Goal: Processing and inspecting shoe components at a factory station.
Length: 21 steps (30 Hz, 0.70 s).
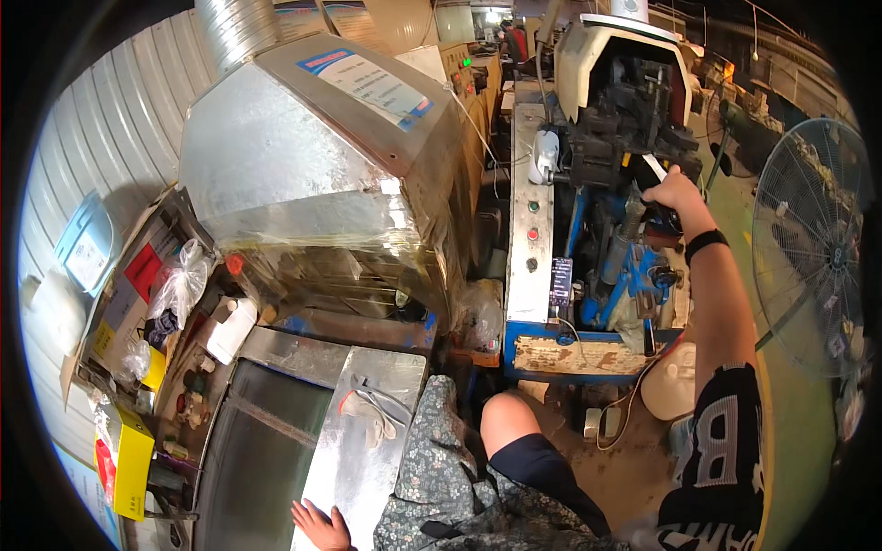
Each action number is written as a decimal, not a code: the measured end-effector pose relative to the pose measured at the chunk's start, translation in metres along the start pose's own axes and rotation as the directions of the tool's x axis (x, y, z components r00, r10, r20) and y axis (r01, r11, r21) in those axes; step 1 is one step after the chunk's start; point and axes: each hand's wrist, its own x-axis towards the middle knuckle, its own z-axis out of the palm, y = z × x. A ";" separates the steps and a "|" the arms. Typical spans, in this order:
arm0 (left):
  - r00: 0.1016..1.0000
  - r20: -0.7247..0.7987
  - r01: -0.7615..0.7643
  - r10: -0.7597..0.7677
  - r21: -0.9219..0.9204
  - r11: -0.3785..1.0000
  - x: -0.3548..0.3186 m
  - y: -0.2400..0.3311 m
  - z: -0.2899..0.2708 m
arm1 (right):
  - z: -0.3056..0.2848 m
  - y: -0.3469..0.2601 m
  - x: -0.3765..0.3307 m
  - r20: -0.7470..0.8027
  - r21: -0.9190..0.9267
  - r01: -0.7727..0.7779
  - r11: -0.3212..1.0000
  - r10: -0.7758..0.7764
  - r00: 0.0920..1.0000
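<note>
Right hand: raised to the dark mechanism of the blue-framed machine, fingers curled shut around a dark lever with a white-tipped piece showing just above the knuckles. A black band sits on that wrist. Left hand: resting flat on the lower edge of the sheet-metal counter, fingers spread and holding nothing. A crumpled white work glove lies on the same counter, well apart from the left hand. Left of the machine stands a vertical steel control panel with round buttons. A large galvanised hood with a round duct rises behind the counter. A wire-guard fan stands at the right, well apart from the right hand. The person's bare knee sits below the machine base.
</note>
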 end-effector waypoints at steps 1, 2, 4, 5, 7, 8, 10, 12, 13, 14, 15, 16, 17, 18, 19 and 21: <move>1.000 0.024 0.020 -0.020 -0.004 1.000 0.000 0.000 -0.002 | 0.008 0.005 -0.006 -0.060 -0.034 0.028 0.999 -0.030 0.998; 1.000 0.017 0.016 -0.016 -0.010 1.000 0.001 0.000 -0.004 | 0.016 0.011 -0.015 -0.144 -0.065 0.037 0.997 -0.046 0.989; 0.998 0.056 0.043 -0.043 -0.003 0.999 -0.002 0.003 -0.010 | 0.029 0.024 -0.032 -0.212 0.036 0.111 0.993 -0.101 0.972; 0.999 0.028 0.036 -0.036 0.004 0.999 -0.004 0.007 -0.013 | 0.035 0.029 -0.043 -0.236 0.111 0.130 0.985 -0.101 0.966; 1.000 -0.018 -0.017 0.015 -0.130 0.991 -0.009 0.017 -0.019 | 0.043 0.036 -0.065 -0.319 0.125 0.158 0.979 -0.112 0.941; 0.994 -0.099 -0.064 0.037 -0.284 0.957 -0.012 0.023 -0.022 | 0.047 0.036 -0.077 -0.442 0.086 0.209 0.974 -0.151 0.884; 0.949 -0.293 -0.261 0.116 -0.524 0.811 -0.016 0.044 -0.027 | 0.052 0.037 -0.110 -0.582 0.090 0.379 0.921 -0.260 0.771; 0.953 -0.303 -0.259 0.027 -0.761 0.595 -0.003 0.074 -0.033 | 0.065 0.033 -0.153 -0.674 0.123 0.546 0.828 -0.334 0.659; 0.908 -0.383 -0.407 0.168 -0.713 0.572 -0.001 0.085 -0.040 | 0.072 0.031 -0.176 -0.682 0.174 0.653 0.737 -0.388 0.620; 0.876 -0.423 -0.480 0.233 -0.711 0.514 0.004 0.104 -0.047 | 0.082 0.026 -0.204 -0.639 0.292 0.684 0.669 -0.395 0.660; 0.887 -0.332 -0.448 0.321 -0.787 0.424 0.007 0.120 -0.058 | 0.093 0.019 -0.236 -0.616 0.418 0.719 0.555 -0.409 0.673; 0.882 -0.259 -0.409 0.394 -0.836 0.366 0.011 0.139 -0.071 | 0.103 0.010 -0.271 -0.559 0.525 0.713 0.465 -0.443 0.701; 0.812 -0.372 -0.535 0.450 -0.782 0.319 0.014 0.161 -0.085 | 0.113 -0.003 -0.309 -0.494 0.655 0.658 0.371 -0.449 0.744; 0.776 -0.380 -0.557 0.503 -0.787 0.265 0.014 0.179 -0.100 | 0.126 -0.023 -0.352 -0.363 0.910 0.415 0.022 -0.442 0.820; 0.765 -0.378 -0.531 0.522 -0.828 0.179 0.012 0.197 -0.113 | 0.129 -0.037 -0.391 -0.233 0.968 0.246 -0.047 -0.532 0.814; 0.751 -0.295 -0.192 0.590 -0.953 -0.233 0.009 0.215 -0.133 | 0.129 -0.061 -0.467 -0.124 0.992 0.100 -0.075 -0.706 0.698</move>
